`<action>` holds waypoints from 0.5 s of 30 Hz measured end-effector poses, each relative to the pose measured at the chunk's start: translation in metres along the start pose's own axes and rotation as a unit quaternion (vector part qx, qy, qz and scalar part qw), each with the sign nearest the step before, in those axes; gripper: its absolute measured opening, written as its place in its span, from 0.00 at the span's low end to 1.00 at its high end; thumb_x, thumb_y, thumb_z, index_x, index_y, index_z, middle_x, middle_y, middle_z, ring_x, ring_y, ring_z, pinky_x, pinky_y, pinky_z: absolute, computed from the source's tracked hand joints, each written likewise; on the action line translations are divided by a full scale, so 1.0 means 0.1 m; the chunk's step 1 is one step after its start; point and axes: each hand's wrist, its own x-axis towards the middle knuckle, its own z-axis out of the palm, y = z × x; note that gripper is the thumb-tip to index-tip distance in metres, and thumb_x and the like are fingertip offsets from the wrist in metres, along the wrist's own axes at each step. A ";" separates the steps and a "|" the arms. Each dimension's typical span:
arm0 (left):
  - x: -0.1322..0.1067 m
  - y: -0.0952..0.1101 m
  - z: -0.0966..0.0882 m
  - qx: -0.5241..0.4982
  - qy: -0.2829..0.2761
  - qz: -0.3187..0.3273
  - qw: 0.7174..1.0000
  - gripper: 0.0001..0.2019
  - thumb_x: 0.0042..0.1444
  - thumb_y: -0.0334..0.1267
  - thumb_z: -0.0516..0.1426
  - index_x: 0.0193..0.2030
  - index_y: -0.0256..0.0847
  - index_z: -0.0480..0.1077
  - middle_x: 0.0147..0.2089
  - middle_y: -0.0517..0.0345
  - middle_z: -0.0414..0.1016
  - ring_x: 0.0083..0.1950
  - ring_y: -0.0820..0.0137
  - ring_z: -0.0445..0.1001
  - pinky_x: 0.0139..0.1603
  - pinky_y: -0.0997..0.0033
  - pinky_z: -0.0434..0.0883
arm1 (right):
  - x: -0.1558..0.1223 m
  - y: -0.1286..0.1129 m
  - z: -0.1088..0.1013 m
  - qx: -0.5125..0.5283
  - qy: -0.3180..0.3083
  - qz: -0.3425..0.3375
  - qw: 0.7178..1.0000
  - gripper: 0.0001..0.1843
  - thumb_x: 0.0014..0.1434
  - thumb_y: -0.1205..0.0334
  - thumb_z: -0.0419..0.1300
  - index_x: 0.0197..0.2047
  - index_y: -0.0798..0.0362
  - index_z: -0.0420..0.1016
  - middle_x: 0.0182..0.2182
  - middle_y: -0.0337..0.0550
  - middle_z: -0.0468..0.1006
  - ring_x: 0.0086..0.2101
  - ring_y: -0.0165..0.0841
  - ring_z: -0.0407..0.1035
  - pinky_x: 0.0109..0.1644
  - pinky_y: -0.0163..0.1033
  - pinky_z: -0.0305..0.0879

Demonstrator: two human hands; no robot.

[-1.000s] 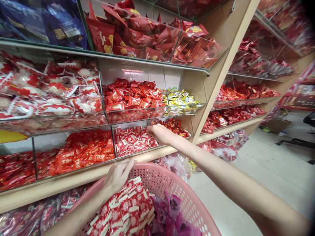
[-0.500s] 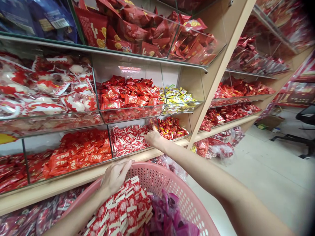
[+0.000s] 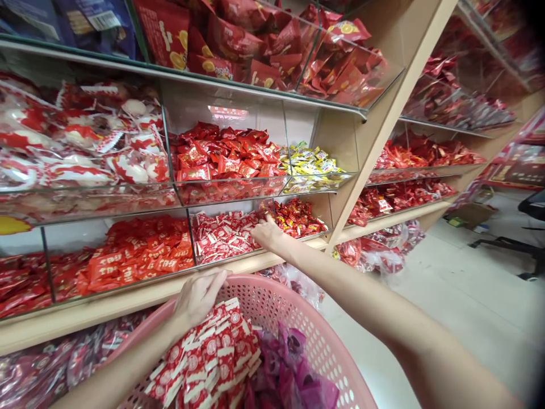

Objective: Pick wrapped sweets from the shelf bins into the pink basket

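My left hand (image 3: 203, 295) is closed over the far rim of a pink perforated plastic basket (image 3: 330, 343). Inside the basket lie a heap of small red-and-white packets (image 3: 225, 358) and some purple wrapped sweets (image 3: 293, 369). My right hand (image 3: 266, 233) reaches into a bottom-shelf compartment, at the right edge of a pile of red-and-white packets (image 3: 225, 230). Its thumb points up and its fingers are curled; what they hold, if anything, is hidden. Just right of that hand, past a clear divider, sit red-and-gold wrapped sweets (image 3: 300, 217).
Glass-fronted shelves hold red packets (image 3: 140, 250), red wrapped sweets (image 3: 230, 150), yellow sweets (image 3: 310, 159) and large red bags (image 3: 238, 37). A wooden upright (image 3: 383, 130) stands right of my reaching arm. Bagged goods (image 3: 374, 250) lie on the floor below, near a black chair (image 3: 511, 244).
The view has shifted slightly, with the lower shelves and basket a little higher in the picture. Both hands keep nearly the same places, at the rim and in the compartment.
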 end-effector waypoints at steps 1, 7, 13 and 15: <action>0.00 0.00 0.00 -0.002 0.000 -0.001 1.000 0.24 0.64 0.50 0.41 0.30 0.44 0.73 0.40 0.60 0.78 0.45 0.66 0.75 0.51 0.70 0.66 | -0.02 0.00 -0.02 0.001 0.004 -0.001 1.000 0.16 0.60 0.75 0.48 0.46 0.59 0.74 0.43 0.57 0.78 0.50 0.42 0.67 0.58 0.53 0.50; 0.01 0.02 -0.02 -0.017 0.001 -0.018 1.000 0.24 0.64 0.49 0.41 0.30 0.44 0.74 0.37 0.60 0.79 0.45 0.65 0.75 0.51 0.70 0.66 | -0.33 -0.01 -0.14 0.016 0.066 -0.007 0.998 0.16 0.62 0.74 0.46 0.45 0.59 0.72 0.44 0.58 0.75 0.48 0.44 0.65 0.50 0.47 0.57; 0.02 0.07 -0.03 -0.019 0.002 -0.029 0.999 0.25 0.64 0.50 0.41 0.30 0.44 0.75 0.37 0.60 0.80 0.44 0.65 0.76 0.49 0.71 0.67 | -0.95 -0.25 0.17 0.441 0.190 -0.009 0.877 0.06 0.62 0.62 0.52 0.40 0.52 0.68 0.34 0.42 0.73 0.33 0.32 0.66 0.38 0.37 0.60; 0.02 0.08 -0.02 -0.015 0.003 -0.032 0.999 0.25 0.64 0.50 0.41 0.30 0.44 0.75 0.36 0.60 0.80 0.43 0.65 0.76 0.48 0.71 0.67 | -1.07 -0.43 0.35 0.654 0.145 0.021 0.743 0.11 0.55 0.54 0.61 0.34 0.52 0.67 0.28 0.37 0.71 0.29 0.30 0.65 0.35 0.36 0.61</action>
